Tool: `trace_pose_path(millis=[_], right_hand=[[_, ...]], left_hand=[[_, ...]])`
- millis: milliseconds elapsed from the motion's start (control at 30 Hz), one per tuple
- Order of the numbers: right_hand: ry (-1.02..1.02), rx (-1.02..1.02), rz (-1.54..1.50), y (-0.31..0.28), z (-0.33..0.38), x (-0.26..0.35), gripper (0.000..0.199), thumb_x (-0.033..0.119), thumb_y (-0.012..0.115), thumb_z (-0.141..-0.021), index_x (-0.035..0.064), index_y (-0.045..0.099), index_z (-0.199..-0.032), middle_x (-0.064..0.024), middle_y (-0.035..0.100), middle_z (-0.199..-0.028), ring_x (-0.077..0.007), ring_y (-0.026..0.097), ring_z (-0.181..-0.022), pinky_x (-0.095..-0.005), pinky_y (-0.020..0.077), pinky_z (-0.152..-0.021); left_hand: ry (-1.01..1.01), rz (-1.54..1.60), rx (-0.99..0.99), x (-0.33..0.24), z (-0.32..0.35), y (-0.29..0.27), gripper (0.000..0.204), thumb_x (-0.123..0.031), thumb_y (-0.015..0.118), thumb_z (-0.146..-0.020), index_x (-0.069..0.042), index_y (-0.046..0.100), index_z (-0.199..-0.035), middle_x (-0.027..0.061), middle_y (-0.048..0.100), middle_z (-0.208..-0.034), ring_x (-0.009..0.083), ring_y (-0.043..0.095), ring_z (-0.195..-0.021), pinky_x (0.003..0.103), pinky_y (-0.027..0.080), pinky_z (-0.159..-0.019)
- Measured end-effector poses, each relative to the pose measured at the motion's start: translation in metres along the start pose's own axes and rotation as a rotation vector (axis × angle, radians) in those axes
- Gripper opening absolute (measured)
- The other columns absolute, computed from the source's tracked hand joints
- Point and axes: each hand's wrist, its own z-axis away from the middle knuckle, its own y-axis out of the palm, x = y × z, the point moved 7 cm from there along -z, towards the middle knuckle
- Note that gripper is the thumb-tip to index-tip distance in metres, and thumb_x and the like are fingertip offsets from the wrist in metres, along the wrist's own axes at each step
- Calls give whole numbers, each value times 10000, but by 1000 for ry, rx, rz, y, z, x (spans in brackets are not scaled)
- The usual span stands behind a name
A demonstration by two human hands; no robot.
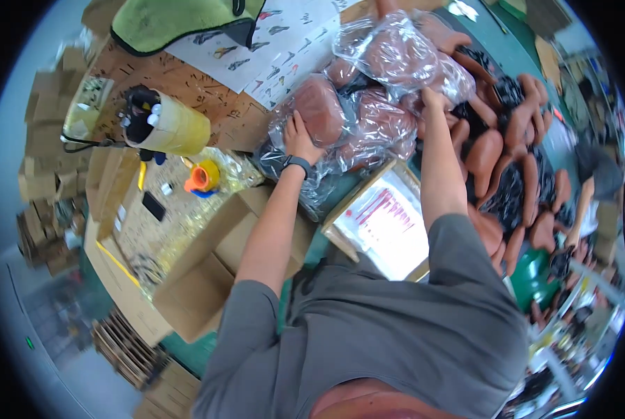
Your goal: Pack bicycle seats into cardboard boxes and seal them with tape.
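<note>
my L hand (302,142) rests open on a bagged brown piece (320,106) mid-far, R hand (435,100) at a clear bag (404,57) further right, grip hidden so idk, & slick wrap could slip if tugged

From here I count one left hand (302,143), one right hand (434,99), one watch (297,163), one phone (154,206), one yellow tub (186,133), one white panel (382,241), at least three plastic-wrapped bundles (318,112) and over ten loose brown pieces (483,160), which overlap too much for me to total exactly.
</note>
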Motion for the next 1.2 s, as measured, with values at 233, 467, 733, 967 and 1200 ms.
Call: trace_pose_path(millis=[233,467,733,967,1200], right_hand=[[130,216,-274,13,90,42,496,362,856,-877,-65,760,-1111,-144,744,-977,-259,709,-889,-448,592,-735],[85,330,-201,-110,128,-17,494,329,836,-894,-58,774,-1193,-123,767,-989,-277,723,-891,-376,582,-850],[-143,782,-85,-31,600,83,429,277,821,-940,25,747,-1279,-107,764,-1181,-288,724,-1002,-434,581,-868],[-965,1415,453,220,869,141,463,294,818,-904,46,753,-1290,-178,793,-1175,-423,750,-1050,-514,580,-937],[-1349,1404,1125,678,1047,-52,206,127,664,-975,81,828,-1091,-169,803,-1135,-355,777,-1149,-495,630,-882]], left_hand=[[-72,164,210,77,-39,-12,1392,-399,1013,-635,-4,226,-1712,281,601,-1543,447,605,-1416,503,472,-1213],[-13,845,677,42,10,-34,632,-340,921,-844,-19,741,-1358,74,750,-1017,111,657,-649,306,506,-434],[-28,1443,406,162,328,-181,1178,-286,1060,-719,23,410,-1651,144,624,-1556,216,582,-1423,397,473,-1219],[-904,737,488,543,584,-95,648,-265,957,-675,22,761,-1223,155,809,-957,252,765,-835,426,635,-758],[-1247,881,49,843,721,46,949,-231,916,-735,-36,477,-1554,183,733,-1286,268,743,-992,423,646,-788]])
